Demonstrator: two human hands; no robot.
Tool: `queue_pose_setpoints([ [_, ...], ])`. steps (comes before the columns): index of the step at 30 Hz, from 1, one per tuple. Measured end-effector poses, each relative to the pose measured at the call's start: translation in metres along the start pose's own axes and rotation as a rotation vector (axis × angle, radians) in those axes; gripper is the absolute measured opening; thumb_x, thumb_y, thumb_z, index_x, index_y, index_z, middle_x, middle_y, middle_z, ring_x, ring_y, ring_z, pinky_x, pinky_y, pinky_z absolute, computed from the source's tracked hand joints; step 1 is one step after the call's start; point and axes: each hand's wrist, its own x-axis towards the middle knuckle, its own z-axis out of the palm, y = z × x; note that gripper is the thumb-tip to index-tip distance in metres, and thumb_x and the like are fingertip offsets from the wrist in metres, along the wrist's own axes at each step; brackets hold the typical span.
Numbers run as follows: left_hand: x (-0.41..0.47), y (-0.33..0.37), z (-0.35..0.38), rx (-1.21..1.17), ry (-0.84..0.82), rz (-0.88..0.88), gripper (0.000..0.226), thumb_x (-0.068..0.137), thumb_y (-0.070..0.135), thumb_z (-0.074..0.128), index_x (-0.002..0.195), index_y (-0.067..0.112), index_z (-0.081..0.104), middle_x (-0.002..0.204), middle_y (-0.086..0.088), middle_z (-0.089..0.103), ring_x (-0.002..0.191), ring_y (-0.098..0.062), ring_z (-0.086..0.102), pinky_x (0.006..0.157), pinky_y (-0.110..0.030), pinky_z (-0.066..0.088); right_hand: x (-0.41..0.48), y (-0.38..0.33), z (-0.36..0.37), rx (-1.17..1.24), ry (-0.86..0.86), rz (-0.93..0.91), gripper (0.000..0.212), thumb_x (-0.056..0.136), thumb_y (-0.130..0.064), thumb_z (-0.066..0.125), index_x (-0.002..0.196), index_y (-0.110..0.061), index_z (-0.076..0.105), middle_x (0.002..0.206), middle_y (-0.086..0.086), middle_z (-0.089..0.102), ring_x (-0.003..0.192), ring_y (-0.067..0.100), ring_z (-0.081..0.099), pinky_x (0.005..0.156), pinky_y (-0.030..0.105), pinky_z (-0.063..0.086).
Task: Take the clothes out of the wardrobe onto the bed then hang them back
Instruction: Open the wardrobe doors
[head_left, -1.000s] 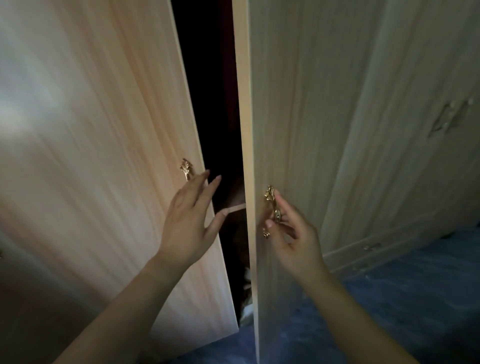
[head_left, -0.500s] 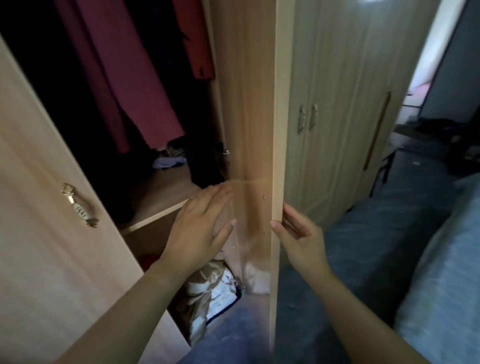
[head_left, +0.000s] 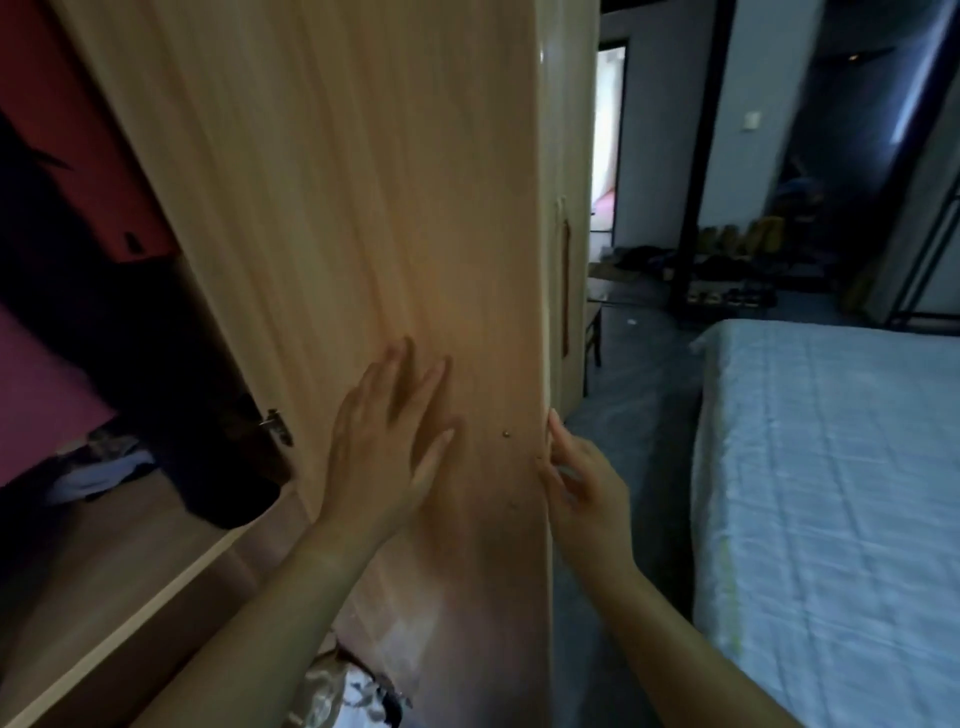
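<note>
left hand: flat on the inner face of the wardrobe door, fingers straight and spread, gripping nothing. A palm push, which suits swinging a panel wide.
right hand: at the door's free edge, fingers loosely bent, tips on the edge. Motion blur here, so I can't tell whether it pinches the edge or only touches it. Likely there to steer and limit the swing.
door: open, inner face toward the camera, standing between the wardrobe interior and the bed.
clothes: inside the wardrobe, left of the door. A red garment and a pink garment hang there, with a dark garment hanging down to the shelf. Neither hand touches any of them.
bed: right of the door, pale quilted cover, across a strip of floor from the wardrobe.
step, my read: opening up for access; no clothes moved out yet.
next: door must be pushed far enough that hangers come out without snagging on it.
risk: door drifting back into the reach path once both hands let go.
</note>
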Motion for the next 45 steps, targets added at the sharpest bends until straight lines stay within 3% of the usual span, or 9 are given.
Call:
queue_pose_setpoints([
  [5, 0.023, -0.006, 0.036, -0.018, 0.135, 0.069, 0.064, 0.090, 0.055, 0.034, 0.146, 0.029, 0.015, 0.152, -0.012, 0.008, 0.138, -0.033, 0.014, 0.112, -0.044, 0.016, 0.005, 0.008, 0.003, -0.112, 0.035, -0.113, 0.053, 0.089, -0.024, 0.051, 0.139, -0.034, 0.038, 0.108, -0.005, 0.058, 0.091, 0.009, 0.061, 0.078, 0.028, 0.055],
  [13, 0.028, -0.016, 0.062, -0.025, 0.333, 0.152, 0.057, 0.093, 0.056, 0.032, 0.141, 0.028, 0.020, 0.145, -0.018, 0.015, 0.131, -0.037, 0.021, 0.104, -0.053, 0.021, 0.001, 0.003, 0.008, -0.185, 0.113, -0.128, 0.050, 0.089, -0.021, 0.053, 0.137, -0.024, 0.042, 0.108, -0.007, 0.056, 0.092, 0.010, 0.062, 0.082, 0.029, 0.054],
  [19, 0.014, -0.006, 0.042, -0.051, 0.205, 0.071, 0.064, 0.089, 0.051, 0.040, 0.145, 0.028, 0.019, 0.151, -0.014, 0.009, 0.137, -0.035, 0.015, 0.109, -0.047, 0.019, -0.005, -0.007, -0.002, -0.261, 0.009, -0.120, 0.054, 0.088, -0.023, 0.054, 0.140, -0.020, 0.040, 0.120, -0.003, 0.057, 0.103, 0.006, 0.059, 0.089, 0.019, 0.049],
  [24, -0.021, -0.002, 0.014, -0.001, -0.065, 0.012, 0.067, 0.089, 0.048, 0.040, 0.148, 0.036, 0.012, 0.156, -0.014, 0.011, 0.139, -0.029, 0.025, 0.104, -0.044, 0.038, -0.018, -0.022, -0.015, -0.369, -0.140, -0.157, 0.055, 0.090, -0.031, 0.047, 0.142, -0.017, 0.035, 0.135, 0.002, 0.043, 0.114, -0.006, 0.040, 0.091, 0.000, 0.031],
  [29, -0.101, -0.008, -0.015, 0.109, -0.221, -0.196, 0.063, 0.085, 0.047, 0.034, 0.144, 0.027, 0.028, 0.147, -0.015, 0.036, 0.127, -0.032, 0.044, 0.096, -0.046, 0.041, -0.054, -0.030, -0.017, -0.440, -0.279, -0.156, 0.051, 0.090, -0.038, 0.044, 0.131, -0.009, 0.045, 0.133, 0.008, 0.047, 0.114, 0.008, 0.045, 0.094, 0.015, 0.037],
  [34, -0.179, -0.032, -0.055, 0.226, -0.323, -0.463, 0.061, 0.082, 0.050, 0.037, 0.136, 0.022, 0.045, 0.137, -0.013, 0.049, 0.119, -0.033, 0.050, 0.091, -0.050, 0.045, -0.086, -0.042, 0.025, -0.496, -0.624, -0.161, 0.062, 0.090, -0.048, 0.035, 0.138, -0.011, 0.040, 0.141, 0.008, 0.043, 0.120, 0.026, 0.050, 0.095, 0.031, 0.040],
  [37, -0.222, -0.052, -0.085, 0.301, -0.318, -0.618, 0.060, 0.081, 0.051, 0.035, 0.133, 0.023, 0.047, 0.137, -0.010, 0.048, 0.119, -0.033, 0.049, 0.088, -0.049, 0.047, -0.095, -0.055, 0.062, -0.467, -0.855, -0.204, 0.065, 0.092, -0.055, 0.032, 0.145, -0.019, 0.028, 0.150, -0.002, 0.029, 0.133, 0.016, 0.035, 0.105, 0.024, 0.027],
  [41, -0.268, -0.089, -0.127, 0.387, -0.226, -0.773, 0.058, 0.082, 0.049, 0.039, 0.131, 0.019, 0.049, 0.136, -0.011, 0.047, 0.117, -0.035, 0.050, 0.081, -0.047, 0.049, -0.102, -0.084, 0.129, -0.344, -1.007, -0.328, 0.065, 0.091, -0.056, 0.037, 0.144, -0.019, 0.032, 0.151, -0.002, 0.030, 0.136, 0.012, 0.029, 0.101, 0.009, 0.012],
  [45, -0.296, -0.133, -0.163, 0.461, -0.033, -0.894, 0.053, 0.084, 0.032, 0.062, 0.131, 0.013, 0.046, 0.136, -0.015, 0.045, 0.116, -0.038, 0.050, 0.077, -0.047, 0.051, -0.113, -0.118, 0.219, -0.177, -1.076, -0.453, 0.069, 0.087, -0.056, 0.037, 0.141, -0.014, 0.039, 0.146, 0.003, 0.038, 0.134, 0.016, 0.035, 0.103, 0.015, 0.022],
])
